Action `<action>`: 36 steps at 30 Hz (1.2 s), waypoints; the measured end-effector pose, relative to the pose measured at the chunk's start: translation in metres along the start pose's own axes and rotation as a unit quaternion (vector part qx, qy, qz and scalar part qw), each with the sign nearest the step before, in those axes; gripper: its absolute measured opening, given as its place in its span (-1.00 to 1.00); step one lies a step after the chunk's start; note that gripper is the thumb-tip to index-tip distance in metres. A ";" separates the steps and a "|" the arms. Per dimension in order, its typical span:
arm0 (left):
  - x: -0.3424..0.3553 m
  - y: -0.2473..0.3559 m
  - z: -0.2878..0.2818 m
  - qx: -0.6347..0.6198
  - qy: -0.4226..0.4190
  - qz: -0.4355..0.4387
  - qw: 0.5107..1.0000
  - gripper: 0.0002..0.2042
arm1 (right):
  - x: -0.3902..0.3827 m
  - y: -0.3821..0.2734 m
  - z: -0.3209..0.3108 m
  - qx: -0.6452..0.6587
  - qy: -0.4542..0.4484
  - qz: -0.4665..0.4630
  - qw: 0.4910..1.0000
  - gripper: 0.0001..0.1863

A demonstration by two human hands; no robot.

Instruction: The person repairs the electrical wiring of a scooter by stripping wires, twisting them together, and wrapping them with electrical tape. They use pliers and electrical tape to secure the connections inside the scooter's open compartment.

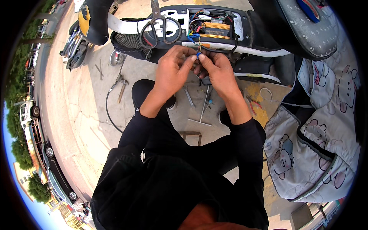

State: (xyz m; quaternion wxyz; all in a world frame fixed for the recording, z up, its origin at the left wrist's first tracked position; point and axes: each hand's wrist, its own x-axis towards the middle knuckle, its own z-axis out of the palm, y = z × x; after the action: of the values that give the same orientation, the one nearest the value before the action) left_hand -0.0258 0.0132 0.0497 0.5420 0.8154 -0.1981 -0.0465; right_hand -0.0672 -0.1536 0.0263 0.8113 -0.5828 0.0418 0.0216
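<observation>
My left hand [174,71] and my right hand [216,73] are closed close together, thumb tips pinching a small blue piece [199,55] at the end of thin yellow wiring. They are just below an open compartment in a scooter's deck [260,36], where a gold metal box [214,30] sits among coloured wires [194,36] and white connectors [205,17]. A pair of scissors [155,17] with dark loop handles rests on the deck to the upper left. My lower fingers are partly hidden behind the thumbs.
On the concrete lie a hammer [122,92], a spanner [188,96], a T-handle tool [201,120], red pliers [253,105] and a hose [109,103]. A printed quilted cover [283,161] fills the right. A dark seat [291,27] overhangs the upper right; parked vehicles [51,168] line the far left.
</observation>
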 end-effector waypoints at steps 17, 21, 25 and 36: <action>0.016 0.009 -0.017 0.193 -0.073 0.145 0.968 -0.80 | -0.015 0.012 0.013 -0.318 0.154 -0.254 0.900 -0.81; 0.018 0.016 -0.017 0.241 -0.051 0.192 0.950 -0.83 | -0.012 0.011 0.011 -0.337 0.166 -0.263 0.889 -0.81; 0.029 0.023 -0.023 0.268 -0.090 0.191 0.940 -0.85 | -0.010 0.010 0.009 -0.320 0.165 -0.243 0.901 -0.81; 0.056 0.033 -0.038 0.199 -0.196 0.042 0.959 -0.79 | -0.007 0.003 0.010 -0.286 0.181 -0.198 0.920 -0.79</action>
State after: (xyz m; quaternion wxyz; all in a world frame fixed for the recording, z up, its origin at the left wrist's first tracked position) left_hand 0.0281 0.0144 0.1025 0.3211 0.8727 -0.3393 -0.1422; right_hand -0.0744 -0.1426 0.0273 0.5761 -0.7805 0.0643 -0.2342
